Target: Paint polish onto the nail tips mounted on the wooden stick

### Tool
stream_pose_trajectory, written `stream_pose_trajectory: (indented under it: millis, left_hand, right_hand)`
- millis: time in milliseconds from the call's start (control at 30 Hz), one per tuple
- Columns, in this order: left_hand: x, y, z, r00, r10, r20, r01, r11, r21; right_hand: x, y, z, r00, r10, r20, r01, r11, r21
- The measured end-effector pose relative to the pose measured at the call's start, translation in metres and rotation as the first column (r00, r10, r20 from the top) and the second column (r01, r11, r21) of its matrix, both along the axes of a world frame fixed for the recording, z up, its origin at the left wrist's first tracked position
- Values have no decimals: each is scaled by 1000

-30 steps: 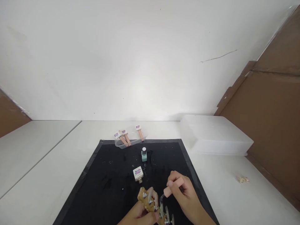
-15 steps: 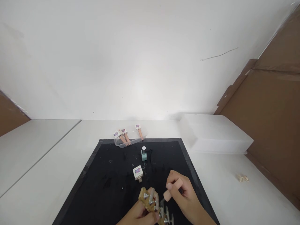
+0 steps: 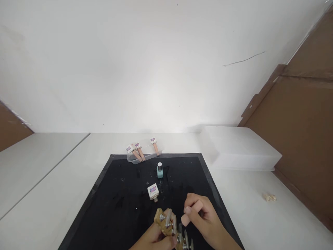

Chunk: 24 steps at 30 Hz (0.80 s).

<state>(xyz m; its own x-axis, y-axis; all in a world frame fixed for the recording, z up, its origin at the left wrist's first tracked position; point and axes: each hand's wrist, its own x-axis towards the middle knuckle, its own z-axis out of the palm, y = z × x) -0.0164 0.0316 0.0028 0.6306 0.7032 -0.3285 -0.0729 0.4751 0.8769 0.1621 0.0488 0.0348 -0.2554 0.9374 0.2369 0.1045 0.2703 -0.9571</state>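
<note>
My left hand (image 3: 153,240) at the bottom edge grips a tan nail-practice holder (image 3: 166,225) with metal screws and clear false nails clamped on it. My right hand (image 3: 204,220) pinches a pink polish cap (image 3: 189,213) whose brush tip points down at one of the nails. Both hands hover over the near end of a black mat (image 3: 122,198). A square white-topped bottle (image 3: 153,192) stands just beyond the holder. Farther back stands a small mint-green polish bottle (image 3: 159,170) with a white cap.
A clear tray (image 3: 142,155) with three pink-handled bottles sits at the mat's far edge. A frosted plastic box (image 3: 239,149) lies at the right on the white table. Small beige bits (image 3: 269,197) rest at far right. Brown cardboard (image 3: 304,139) walls the right side.
My right hand with the pink cap has dipped slightly lower and nearer to the holder. The left hand and holder have hardly moved.
</note>
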Motion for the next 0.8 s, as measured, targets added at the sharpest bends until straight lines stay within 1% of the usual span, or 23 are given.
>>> stream_pose_trajectory:
  millis: [100,167,200,267,367,433,533,600,667,733,800]
  left_hand:
    - [0,0,0,1000,25,2,-25,1000,-4]
    - [1,1,-3,999,36,6,-36,999,-12]
    - [1,2,-5,999,44,9,-44,999,-20]
    - [1,3,-7,997,74,24,-73,996,-46]
    - [1,3,-8,993,120,23,-117,989,-88]
    - [1,2,-6,993,121,-6,-121,986,-113]
    - [0,2,-3,993,115,-22,-117,976,-183]
    - [-2,2,-1,994,105,4,-101,967,-234]
    - [-4,4,2,996,80,40,-66,959,-275]
    - [-7,5,5,996,51,70,-28,951,-307]
    - [-9,6,8,996,40,85,-10,944,-330]
  right_hand:
    - [0,2,0,996,-81,-21,82,997,17]
    - [1,2,-1,992,-102,-74,104,994,28]
    - [1,2,0,991,-92,-99,95,995,23]
    - [2,0,1,991,-36,-128,36,999,-5]
    - [2,-3,4,992,63,-108,-67,997,-34]
    - [1,-3,5,994,75,-80,-77,997,-30]
    - [0,0,1,997,-13,-70,11,1000,-25]
    - [0,3,-3,990,-90,-104,89,996,-20]
    - [0,4,-6,979,-120,-166,117,993,-29]
    - [0,4,-8,970,-77,-232,66,996,-54]
    - [0,1,-8,963,10,-268,-27,998,-61]
